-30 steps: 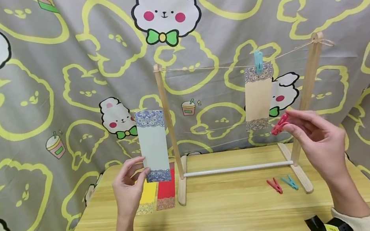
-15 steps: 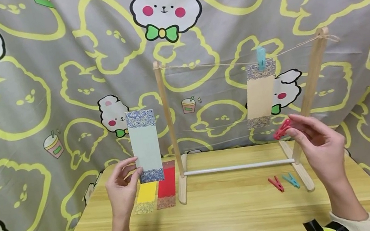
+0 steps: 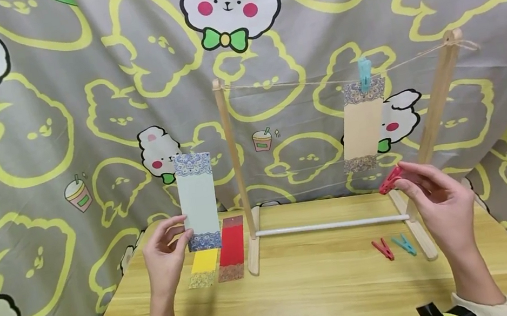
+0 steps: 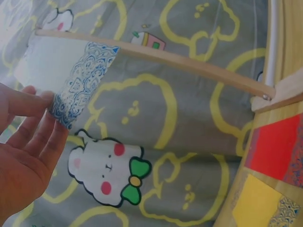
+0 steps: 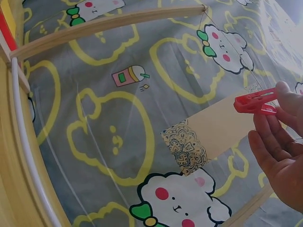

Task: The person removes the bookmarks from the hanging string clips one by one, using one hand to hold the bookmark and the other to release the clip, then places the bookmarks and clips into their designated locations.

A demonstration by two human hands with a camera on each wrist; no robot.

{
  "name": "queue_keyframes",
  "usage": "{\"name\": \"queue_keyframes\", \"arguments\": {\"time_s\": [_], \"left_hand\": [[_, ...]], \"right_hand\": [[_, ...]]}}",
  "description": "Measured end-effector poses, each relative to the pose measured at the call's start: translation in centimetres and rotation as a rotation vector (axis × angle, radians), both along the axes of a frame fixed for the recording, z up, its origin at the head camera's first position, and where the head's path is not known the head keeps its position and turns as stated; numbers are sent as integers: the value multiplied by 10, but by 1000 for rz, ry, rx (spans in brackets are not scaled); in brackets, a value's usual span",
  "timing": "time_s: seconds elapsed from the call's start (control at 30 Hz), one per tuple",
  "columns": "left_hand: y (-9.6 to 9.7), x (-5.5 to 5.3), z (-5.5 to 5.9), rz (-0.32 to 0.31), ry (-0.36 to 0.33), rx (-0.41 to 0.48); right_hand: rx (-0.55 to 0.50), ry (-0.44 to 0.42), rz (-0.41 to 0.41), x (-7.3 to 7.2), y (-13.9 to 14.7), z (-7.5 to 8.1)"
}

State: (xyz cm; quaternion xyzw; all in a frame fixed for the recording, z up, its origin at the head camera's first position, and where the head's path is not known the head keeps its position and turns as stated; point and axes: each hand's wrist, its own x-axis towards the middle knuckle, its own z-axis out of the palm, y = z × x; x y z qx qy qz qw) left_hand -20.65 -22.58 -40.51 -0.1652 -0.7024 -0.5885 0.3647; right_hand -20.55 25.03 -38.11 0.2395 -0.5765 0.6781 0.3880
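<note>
My left hand (image 3: 166,253) pinches a pale green bookmark card (image 3: 198,201) with blue lace-patterned ends by its lower left edge, holding it upright left of the wooden stand (image 3: 238,171). Between thumb and fingertips, my right hand (image 3: 443,206) pinches a red clothespin (image 3: 391,180), also plain in the right wrist view. That clothespin is a little below a cream card (image 3: 363,128), which hangs from the string (image 3: 294,84) under a blue clothespin (image 3: 365,74). In the left wrist view the green card's patterned end (image 4: 84,80) lies against my left fingers.
A yellow card (image 3: 204,263) and a red card (image 3: 230,249) lie on the table (image 3: 305,303) at the stand's left foot. Another red clothespin (image 3: 383,250) and a blue-green clothespin (image 3: 404,244) lie near its right foot. A white rod (image 3: 332,225) spans the base.
My left hand has moved left with the green card, away from the stand's left post. The right hand has lowered slightly with the red clothespin. The head view has shifted a little.
</note>
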Motion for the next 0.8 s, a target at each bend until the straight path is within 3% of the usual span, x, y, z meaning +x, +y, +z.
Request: {"name": "queue_keyframes", "arguments": {"time_s": [0.27,0.57,0.8], "left_hand": [[-7,-5,-4,25,-37,3],[-17,-7,-11,18,-148,40],[-26,-8,-17,60,-196,62]], "right_hand": [[1,-27,-14,-4,0,0],[76,-173,-157,2,2,-5],[113,-205,-174,0,6,-9]]}}
